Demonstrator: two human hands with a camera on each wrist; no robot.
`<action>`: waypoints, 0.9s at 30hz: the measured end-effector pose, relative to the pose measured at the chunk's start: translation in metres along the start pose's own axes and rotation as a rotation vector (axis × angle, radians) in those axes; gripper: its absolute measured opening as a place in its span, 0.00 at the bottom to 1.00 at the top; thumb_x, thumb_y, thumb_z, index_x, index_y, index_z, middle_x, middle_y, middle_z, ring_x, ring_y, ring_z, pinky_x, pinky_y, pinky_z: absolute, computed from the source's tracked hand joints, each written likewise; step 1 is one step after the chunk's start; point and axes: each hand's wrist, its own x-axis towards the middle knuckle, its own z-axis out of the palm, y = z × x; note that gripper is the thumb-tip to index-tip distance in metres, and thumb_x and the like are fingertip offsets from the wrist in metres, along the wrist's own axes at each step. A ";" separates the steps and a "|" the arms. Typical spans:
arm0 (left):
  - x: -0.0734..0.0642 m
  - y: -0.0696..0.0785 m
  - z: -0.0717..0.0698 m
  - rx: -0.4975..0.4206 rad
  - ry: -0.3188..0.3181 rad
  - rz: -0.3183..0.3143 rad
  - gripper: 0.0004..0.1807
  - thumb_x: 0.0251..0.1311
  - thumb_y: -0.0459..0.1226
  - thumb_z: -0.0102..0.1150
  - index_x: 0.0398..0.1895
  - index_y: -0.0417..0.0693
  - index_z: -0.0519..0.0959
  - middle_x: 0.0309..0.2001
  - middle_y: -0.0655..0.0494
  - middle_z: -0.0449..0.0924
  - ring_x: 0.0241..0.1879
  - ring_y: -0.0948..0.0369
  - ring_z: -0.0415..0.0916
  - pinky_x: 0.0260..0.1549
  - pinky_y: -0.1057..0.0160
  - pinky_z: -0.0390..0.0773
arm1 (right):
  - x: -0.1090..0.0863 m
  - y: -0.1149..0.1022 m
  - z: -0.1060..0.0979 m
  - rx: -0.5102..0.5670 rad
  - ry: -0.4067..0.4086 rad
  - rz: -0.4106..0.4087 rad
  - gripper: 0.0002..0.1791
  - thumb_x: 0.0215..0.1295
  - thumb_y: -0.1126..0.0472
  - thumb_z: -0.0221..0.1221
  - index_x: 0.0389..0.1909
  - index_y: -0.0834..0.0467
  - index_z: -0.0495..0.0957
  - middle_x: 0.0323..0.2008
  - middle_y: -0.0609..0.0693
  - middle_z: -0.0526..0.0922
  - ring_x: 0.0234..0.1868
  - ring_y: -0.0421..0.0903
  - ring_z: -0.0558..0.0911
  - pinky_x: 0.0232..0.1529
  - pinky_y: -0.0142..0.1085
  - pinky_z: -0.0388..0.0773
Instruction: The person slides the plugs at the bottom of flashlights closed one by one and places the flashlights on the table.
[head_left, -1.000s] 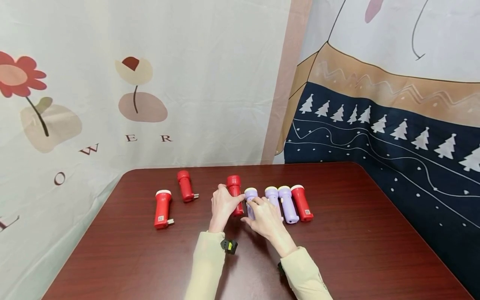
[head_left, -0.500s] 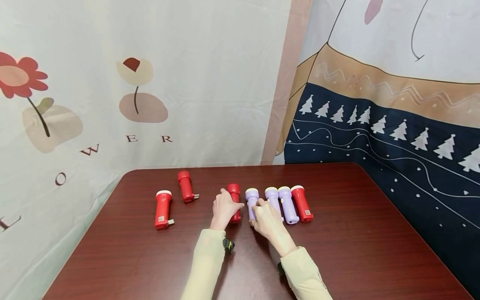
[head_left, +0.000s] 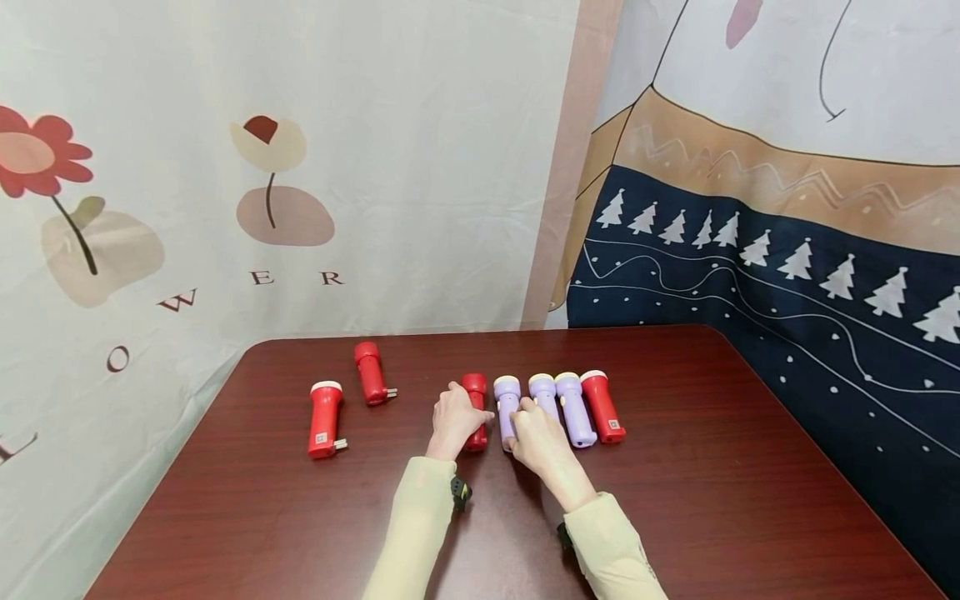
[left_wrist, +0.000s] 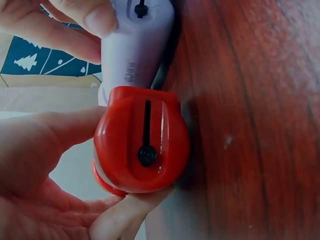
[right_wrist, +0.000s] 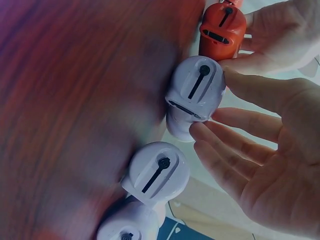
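My left hand (head_left: 452, 421) grips a red flashlight (head_left: 476, 385) lying near the table's middle; in the left wrist view thumb and fingers lie on either side of its round red end (left_wrist: 137, 150). Just to its right lies a lavender flashlight (head_left: 507, 404), held by my right hand (head_left: 542, 437) between thumb and fingers. The right wrist view shows this flashlight's end (right_wrist: 197, 85) with a dark slot, close to the red one (right_wrist: 222, 30). Part of each held flashlight is hidden behind fingers in the head view.
Two more lavender flashlights, one nearer (head_left: 543, 387) and one farther right (head_left: 576, 408), lie beside a red flashlight (head_left: 603, 408). On the left are a white-rimmed red flashlight (head_left: 325, 421) and another red one (head_left: 371, 371), both with prongs out. Printed curtains hang behind the table (head_left: 247, 525).
The left hand's red flashlight has slid toward the near edge and slightly right. The right hand's lavender flashlight has shifted slightly right. The other flashlights stay in place.
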 end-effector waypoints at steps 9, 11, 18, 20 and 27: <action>0.001 0.001 0.004 0.032 0.013 0.035 0.34 0.37 0.45 0.76 0.41 0.32 0.69 0.34 0.35 0.79 0.34 0.40 0.80 0.37 0.49 0.79 | 0.000 0.002 0.000 0.018 0.017 -0.014 0.13 0.38 0.60 0.72 0.23 0.62 0.80 0.28 0.54 0.77 0.30 0.53 0.79 0.33 0.43 0.77; 0.002 0.000 0.005 0.031 0.014 0.034 0.34 0.37 0.45 0.76 0.41 0.32 0.69 0.34 0.35 0.79 0.34 0.41 0.79 0.36 0.49 0.79 | 0.000 0.002 0.000 0.020 0.013 -0.013 0.13 0.38 0.60 0.72 0.23 0.62 0.80 0.28 0.55 0.77 0.30 0.53 0.79 0.33 0.43 0.77; 0.004 -0.001 0.007 0.068 0.013 0.028 0.35 0.37 0.47 0.76 0.41 0.33 0.70 0.34 0.36 0.80 0.35 0.40 0.80 0.35 0.47 0.79 | 0.000 0.002 0.000 0.029 0.002 -0.005 0.13 0.39 0.60 0.72 0.22 0.62 0.79 0.28 0.55 0.77 0.30 0.54 0.79 0.34 0.44 0.76; 0.004 -0.001 0.008 0.079 0.006 0.024 0.35 0.37 0.48 0.75 0.41 0.33 0.70 0.35 0.35 0.80 0.36 0.41 0.80 0.35 0.46 0.78 | 0.000 0.002 0.001 0.032 0.002 -0.004 0.13 0.39 0.60 0.72 0.22 0.62 0.79 0.28 0.55 0.77 0.30 0.54 0.79 0.35 0.44 0.76; 0.003 0.000 0.006 0.081 -0.028 0.009 0.36 0.39 0.50 0.74 0.43 0.31 0.70 0.37 0.34 0.80 0.37 0.41 0.80 0.37 0.46 0.79 | 0.000 0.002 0.000 0.049 -0.008 0.006 0.12 0.39 0.61 0.72 0.23 0.62 0.80 0.28 0.55 0.76 0.30 0.54 0.79 0.34 0.44 0.77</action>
